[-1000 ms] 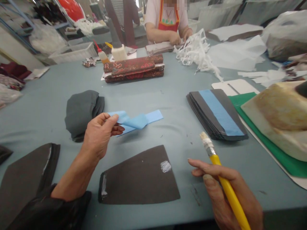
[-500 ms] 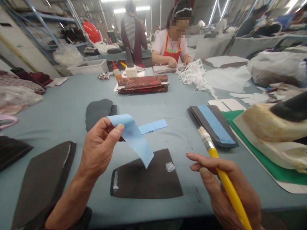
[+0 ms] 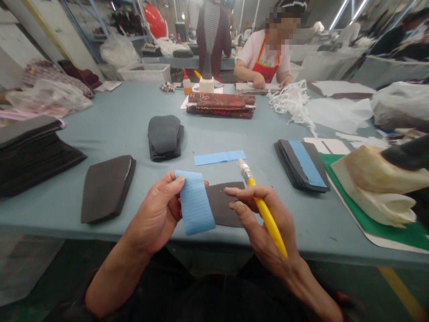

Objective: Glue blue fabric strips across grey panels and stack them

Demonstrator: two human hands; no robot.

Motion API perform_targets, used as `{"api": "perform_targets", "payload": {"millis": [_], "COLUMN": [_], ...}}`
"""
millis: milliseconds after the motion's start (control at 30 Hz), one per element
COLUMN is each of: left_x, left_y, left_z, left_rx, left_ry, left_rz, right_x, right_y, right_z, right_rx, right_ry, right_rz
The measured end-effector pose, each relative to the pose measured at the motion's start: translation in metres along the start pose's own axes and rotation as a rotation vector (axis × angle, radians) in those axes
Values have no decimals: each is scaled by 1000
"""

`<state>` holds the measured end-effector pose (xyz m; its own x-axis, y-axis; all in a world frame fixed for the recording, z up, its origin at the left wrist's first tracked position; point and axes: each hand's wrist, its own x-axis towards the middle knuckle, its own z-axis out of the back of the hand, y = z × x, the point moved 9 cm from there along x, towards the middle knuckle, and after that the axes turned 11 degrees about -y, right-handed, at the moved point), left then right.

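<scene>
My left hand (image 3: 157, 210) pinches a light blue fabric strip (image 3: 197, 208) by its upper end, and the strip hangs down over the left part of a dark panel (image 3: 224, 208). In my right hand (image 3: 271, 219) is a yellow-handled brush (image 3: 268, 217) with pale, caked bristles pointing up and away. The thumb and forefinger of that hand are apart, above the panel's right side. Another blue strip (image 3: 219, 157) lies flat beyond the panel. To the right sits a stack of dark panels (image 3: 284, 163) with a blue strip across the top one.
Dark panel stacks (image 3: 105, 190) lie at the left, and a folded grey stack (image 3: 165, 136) is farther back. A stained cream container (image 3: 372, 179) stands on a green sheet (image 3: 385, 226) at the right. Patterned red rolls (image 3: 221, 105) and a person in an apron are across the table.
My view has tilted down. The left hand has brought the blue strip lower and nearer the table's front edge. My right hand, with the brush, has come closer to the left hand.
</scene>
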<state>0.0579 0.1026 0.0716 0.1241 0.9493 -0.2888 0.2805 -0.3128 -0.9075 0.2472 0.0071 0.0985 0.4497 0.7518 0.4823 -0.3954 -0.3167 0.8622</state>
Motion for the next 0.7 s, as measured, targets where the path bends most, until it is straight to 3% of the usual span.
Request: {"api": "perform_targets", "payload": {"millis": [167, 267, 333, 500, 700], "left_x": [-22, -32, -40, -57, -62], "left_y": [28, 27, 22, 13, 18], "left_z": [3, 7, 9, 9, 17], "left_rx": [-169, -257, -299, -317, -362], "left_ry": [-124, -223, -255, -249, -295], "left_rz": [314, 385, 396, 417, 404], "right_x": [-20, -32, -33, -31, -45], "right_y": [4, 5, 8, 31, 55], "right_z": [-19, -27, -28, -27, -36], "right_rx": [110, 157, 100, -153, 42], "right_ry": [78, 104, 88, 15, 78], "right_rz": [-65, -70, 31, 484, 542]}}
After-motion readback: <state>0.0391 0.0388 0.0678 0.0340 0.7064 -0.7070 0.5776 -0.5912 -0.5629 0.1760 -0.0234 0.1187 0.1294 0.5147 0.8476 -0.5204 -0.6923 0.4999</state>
